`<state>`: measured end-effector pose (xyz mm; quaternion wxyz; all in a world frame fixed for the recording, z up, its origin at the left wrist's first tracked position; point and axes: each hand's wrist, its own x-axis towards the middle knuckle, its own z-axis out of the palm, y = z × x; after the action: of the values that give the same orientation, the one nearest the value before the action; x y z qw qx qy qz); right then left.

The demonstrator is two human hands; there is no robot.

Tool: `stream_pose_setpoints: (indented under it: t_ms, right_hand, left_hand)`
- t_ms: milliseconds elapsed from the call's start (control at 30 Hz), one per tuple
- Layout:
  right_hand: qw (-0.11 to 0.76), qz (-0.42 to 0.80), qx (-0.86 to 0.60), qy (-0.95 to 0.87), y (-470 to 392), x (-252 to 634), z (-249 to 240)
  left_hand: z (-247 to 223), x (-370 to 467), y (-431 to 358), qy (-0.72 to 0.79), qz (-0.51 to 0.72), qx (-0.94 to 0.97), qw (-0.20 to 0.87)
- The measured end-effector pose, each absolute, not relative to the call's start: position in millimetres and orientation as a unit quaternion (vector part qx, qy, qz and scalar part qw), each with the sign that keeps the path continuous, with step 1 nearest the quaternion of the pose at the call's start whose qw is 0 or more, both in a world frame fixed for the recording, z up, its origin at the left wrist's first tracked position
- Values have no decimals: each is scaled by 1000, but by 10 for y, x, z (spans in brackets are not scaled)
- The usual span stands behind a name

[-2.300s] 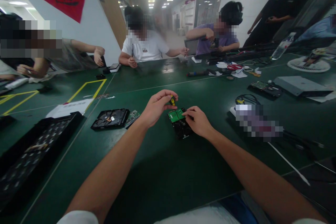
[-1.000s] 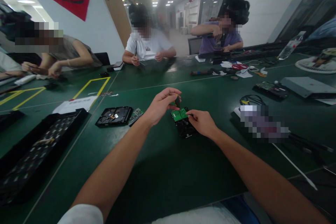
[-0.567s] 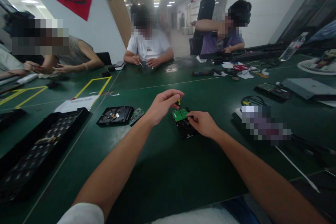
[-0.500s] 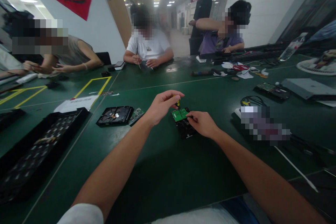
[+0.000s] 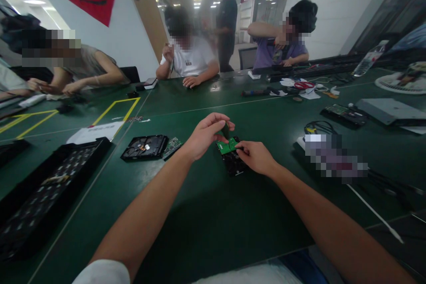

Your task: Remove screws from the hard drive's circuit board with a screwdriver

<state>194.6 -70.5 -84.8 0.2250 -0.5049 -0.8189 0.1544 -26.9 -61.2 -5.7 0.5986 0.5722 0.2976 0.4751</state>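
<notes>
A hard drive (image 5: 235,163) lies on the green table in front of me, its green circuit board (image 5: 226,147) facing up. Above the board's far end, my left hand (image 5: 209,135) curls its fingers round a small screwdriver (image 5: 226,130); only a dark part of the handle shows, and its tip is too small to make out. My right hand (image 5: 255,155) is closed at the drive's right side, thumb and forefinger against the edge of the board. The hand hides that side of the drive.
Left of my hands lie another hard drive (image 5: 144,147) and a loose circuit board (image 5: 172,147). A long black tray (image 5: 49,195) is further left. On the right are a cable (image 5: 321,128), an open drive (image 5: 344,115) and a grey metal case (image 5: 392,112). Several people sit opposite.
The yellow on the screwdriver handle no longer shows between my left fingers, which have shifted slightly. My right hand stays at the drive. Behind, a standing person has moved left.
</notes>
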Motion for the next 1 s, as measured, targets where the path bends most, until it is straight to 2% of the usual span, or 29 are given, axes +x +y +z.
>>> stream_pose_setpoints:
  t_ms: [200, 700, 1000]
  right_hand:
    - [221, 160, -506, -818, -697, 1947, -843]
    - [231, 162, -499, -819, -695, 1947, -857]
    - [228, 165, -500, -819, -693, 1943, -850]
  left_hand:
    - [-47, -301, -572, 322, 502, 544, 590]
    - [-52, -284, -605, 354, 471, 613, 527]
    - [-13, -258, -645, 311, 458, 593, 584]
